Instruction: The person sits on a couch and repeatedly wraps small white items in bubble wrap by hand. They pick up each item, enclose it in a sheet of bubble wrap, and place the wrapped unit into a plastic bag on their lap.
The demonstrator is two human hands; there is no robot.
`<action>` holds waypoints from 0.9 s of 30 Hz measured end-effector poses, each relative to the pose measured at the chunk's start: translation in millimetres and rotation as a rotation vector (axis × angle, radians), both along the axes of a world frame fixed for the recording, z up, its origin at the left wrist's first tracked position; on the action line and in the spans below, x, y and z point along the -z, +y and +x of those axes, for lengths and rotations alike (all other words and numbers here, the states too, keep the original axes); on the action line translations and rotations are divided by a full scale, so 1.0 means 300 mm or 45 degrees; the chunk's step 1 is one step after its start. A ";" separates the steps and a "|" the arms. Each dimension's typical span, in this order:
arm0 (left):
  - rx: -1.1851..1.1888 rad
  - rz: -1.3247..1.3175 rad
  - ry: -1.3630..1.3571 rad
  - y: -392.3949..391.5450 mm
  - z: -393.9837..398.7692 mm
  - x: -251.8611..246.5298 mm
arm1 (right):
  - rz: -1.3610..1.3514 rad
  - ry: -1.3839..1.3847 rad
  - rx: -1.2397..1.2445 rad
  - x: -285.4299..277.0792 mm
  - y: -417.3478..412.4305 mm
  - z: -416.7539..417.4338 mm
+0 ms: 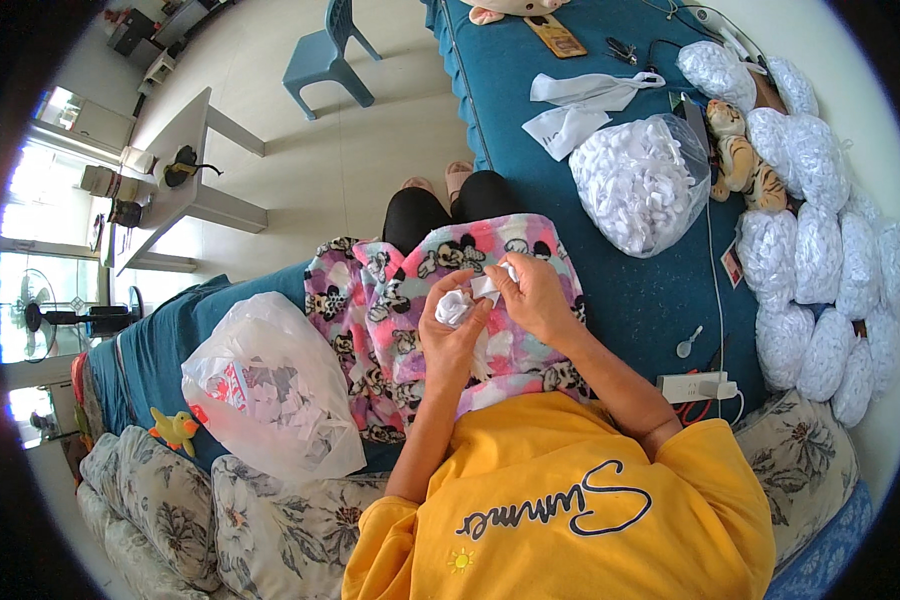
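Observation:
My left hand (450, 330) holds a small bunched white roll (454, 308), which looks like wound fabric ribbon, between thumb and fingers. Close beside it on the right, my right hand (529, 296) pinches a flat white strip (486, 288) that reaches toward the roll. Both hands are above a pink and purple fleece blanket (450, 255) with cartoon figures on my lap. To the left, an open plastic bag (285, 322) contains many loose white strips. At the upper right, a clear bag (637, 184) is full of small white pieces.
Several filled clear bags (817, 165) are stacked along the wall at right, near a plush tiger (736, 154). A power strip (690, 388) with a plugged-in charger lies right of my arm. Floral cushions (270, 525) and a yellow duck toy (174, 430) are at left.

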State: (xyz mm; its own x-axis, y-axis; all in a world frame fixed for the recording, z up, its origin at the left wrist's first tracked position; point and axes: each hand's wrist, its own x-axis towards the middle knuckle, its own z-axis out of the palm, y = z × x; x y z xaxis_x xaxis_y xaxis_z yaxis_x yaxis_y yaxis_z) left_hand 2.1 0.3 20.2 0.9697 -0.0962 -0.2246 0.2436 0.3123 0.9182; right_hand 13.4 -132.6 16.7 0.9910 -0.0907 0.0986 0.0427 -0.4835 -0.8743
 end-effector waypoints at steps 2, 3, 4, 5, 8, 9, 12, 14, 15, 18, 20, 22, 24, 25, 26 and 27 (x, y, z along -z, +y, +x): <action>-0.004 -0.035 0.061 -0.005 -0.003 0.019 | -0.042 -0.021 0.015 -0.004 0.007 -0.001; -0.007 -0.051 0.091 -0.004 -0.003 0.028 | -0.034 -0.003 0.006 -0.005 0.010 -0.001; -0.016 -0.059 0.112 -0.002 -0.002 0.031 | -0.026 0.016 -0.004 -0.006 0.012 -0.001; -0.025 -0.068 0.134 0.001 0.000 0.034 | -0.038 -0.021 0.001 -0.001 0.017 0.000; -0.057 -0.151 0.172 -0.001 0.002 0.046 | -0.061 -0.086 0.006 0.014 0.023 0.000; -0.071 -0.188 0.179 -0.001 0.003 0.048 | -0.058 -0.080 -0.002 0.010 0.023 0.001; -0.060 -0.199 0.202 -0.002 0.006 0.053 | -0.043 -0.077 -0.025 0.002 0.024 0.003; -0.077 -0.230 0.254 -0.003 0.010 0.041 | -0.033 -0.084 -0.035 0.006 0.023 0.002; -0.086 -0.245 0.280 -0.002 0.012 0.037 | -0.029 -0.089 -0.039 0.012 0.023 0.003; -0.078 -0.208 0.298 0.011 0.015 0.057 | -0.001 0.041 -0.084 -0.016 0.016 0.000; -0.107 -0.072 0.292 0.006 0.015 0.047 | 0.037 0.092 -0.089 -0.015 0.014 -0.001; -0.139 0.020 0.252 0.003 0.016 0.041 | 0.089 0.056 -0.057 0.012 0.013 0.001; -0.180 0.069 0.183 0.007 0.010 0.046 | 0.237 -0.007 0.033 0.019 0.016 0.003; -0.201 0.033 0.188 0.010 0.009 0.050 | 0.311 -0.039 0.078 0.021 0.018 0.003; -0.222 -0.003 0.192 0.016 0.011 0.053 | 0.309 -0.075 0.109 0.030 0.011 0.006; -0.245 -0.038 0.197 0.025 0.012 0.054 | 0.308 -0.111 0.138 0.039 -0.002 0.013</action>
